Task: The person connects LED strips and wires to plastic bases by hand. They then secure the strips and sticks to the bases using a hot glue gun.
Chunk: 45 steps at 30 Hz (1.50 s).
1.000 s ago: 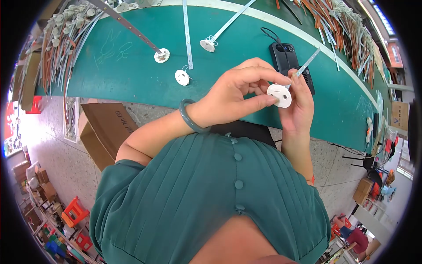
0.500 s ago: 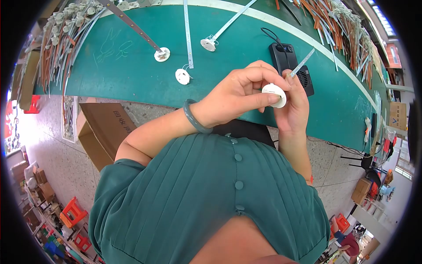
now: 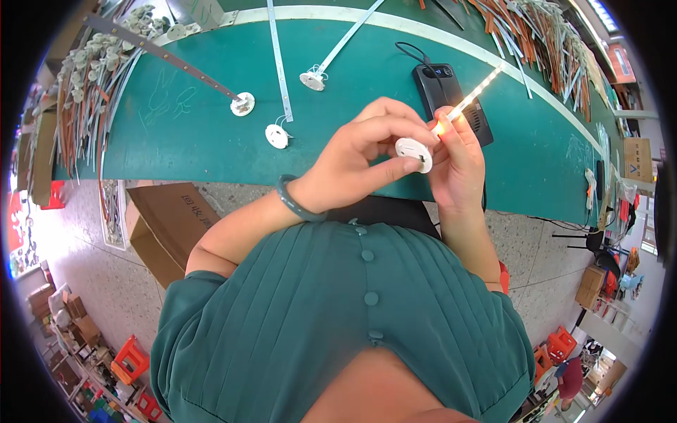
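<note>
A white round disc (image 3: 409,147) with a small dark slot is pinched in my left hand (image 3: 360,151), the thumb pressing on its face. In my right hand (image 3: 458,162) the fingers are closed on the lower end of a narrow LED strip (image 3: 482,86), which glows warm white and points up to the right. Fingers hide where the strip and the disc meet. On the table lie other strips with round white ends: a brown strip (image 3: 185,67) and two pale ones, a left strip (image 3: 279,63) and a right strip (image 3: 347,42).
Just beyond my right hand, a black power bank (image 3: 436,88) with a cable lies on the green table (image 3: 233,158). Bundles of strips pile up at the left (image 3: 92,99) and right (image 3: 543,49) ends. An open cardboard box (image 3: 176,211) stands below the front edge.
The LED strip in my right hand has gone from unlit to glowing. Both hands keep their hold, with the disc turned slightly. The whole view has shifted a little.
</note>
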Motion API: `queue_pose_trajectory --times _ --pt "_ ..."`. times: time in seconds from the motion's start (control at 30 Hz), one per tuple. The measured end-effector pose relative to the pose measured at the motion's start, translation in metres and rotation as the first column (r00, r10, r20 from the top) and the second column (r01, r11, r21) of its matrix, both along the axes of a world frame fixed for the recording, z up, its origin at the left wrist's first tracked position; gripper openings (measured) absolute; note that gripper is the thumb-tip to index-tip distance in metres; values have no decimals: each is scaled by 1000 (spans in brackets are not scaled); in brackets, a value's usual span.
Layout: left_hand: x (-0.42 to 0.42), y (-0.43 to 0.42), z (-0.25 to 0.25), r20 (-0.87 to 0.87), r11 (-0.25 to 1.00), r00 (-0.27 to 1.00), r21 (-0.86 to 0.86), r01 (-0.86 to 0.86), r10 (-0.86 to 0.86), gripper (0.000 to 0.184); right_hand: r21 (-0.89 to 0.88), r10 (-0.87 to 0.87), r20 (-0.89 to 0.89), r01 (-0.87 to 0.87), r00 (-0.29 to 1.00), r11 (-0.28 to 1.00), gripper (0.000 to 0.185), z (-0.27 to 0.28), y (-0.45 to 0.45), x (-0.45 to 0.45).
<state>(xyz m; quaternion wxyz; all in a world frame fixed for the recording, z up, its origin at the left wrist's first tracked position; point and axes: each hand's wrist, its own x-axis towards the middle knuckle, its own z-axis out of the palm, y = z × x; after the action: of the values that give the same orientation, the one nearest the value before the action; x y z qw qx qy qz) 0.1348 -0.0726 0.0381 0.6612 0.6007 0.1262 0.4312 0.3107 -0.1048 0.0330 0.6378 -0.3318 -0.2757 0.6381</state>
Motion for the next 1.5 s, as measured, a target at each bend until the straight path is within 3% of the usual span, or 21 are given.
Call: queue_pose_trajectory --times 0.03,0.17,0.23,0.37,0.73,0.83,0.9,0.97,1.03,1.1,1.23,1.5 --pt "-2 2 0 -88 988 993 139 -64 76 27 7 -9 14 9 1000 1000 17 -2 0 1" --pt "-9 4 3 -183 923 958 356 -143 220 28 43 -23 44 21 999 999 17 0 0 -1" --pt "-9 11 6 -162 808 935 563 -175 316 31 34 -13 60 11 998 999 17 -4 3 0" --pt "-10 8 6 -155 850 946 498 -173 284 33 18 16 97 -18 995 1000 14 0 3 2" --pt "-12 11 4 -219 812 943 578 -82 251 29 51 39 126 -46 991 998 14 8 7 18" --pt "-16 13 10 -205 882 966 470 -42 155 27 111 25 57 -31 998 993 19 18 13 45" --pt "-20 18 7 -180 911 979 413 -9 92 29 99 -21 175 4 984 995 17 26 17 67" --pt "-18 28 8 -220 846 960 532 -32 174 31 83 -4 281 -20 960 996 18 33 23 91" --pt "-17 32 9 -233 845 928 517 -135 291 36 72 0 345 -27 938 997 21 49 32 104" --pt "-16 27 14 -250 874 870 363 -323 426 43 133 -190 427 146 884 980 25 56 54 123" --pt "-46 39 11 -386 764 724 572 -299 572 40 241 -355 356 282 864 928 26 63 121 164" --pt "-72 44 -14 -497 811 657 474 -342 567 31 427 -419 435 227 797 875 22 73 179 151"
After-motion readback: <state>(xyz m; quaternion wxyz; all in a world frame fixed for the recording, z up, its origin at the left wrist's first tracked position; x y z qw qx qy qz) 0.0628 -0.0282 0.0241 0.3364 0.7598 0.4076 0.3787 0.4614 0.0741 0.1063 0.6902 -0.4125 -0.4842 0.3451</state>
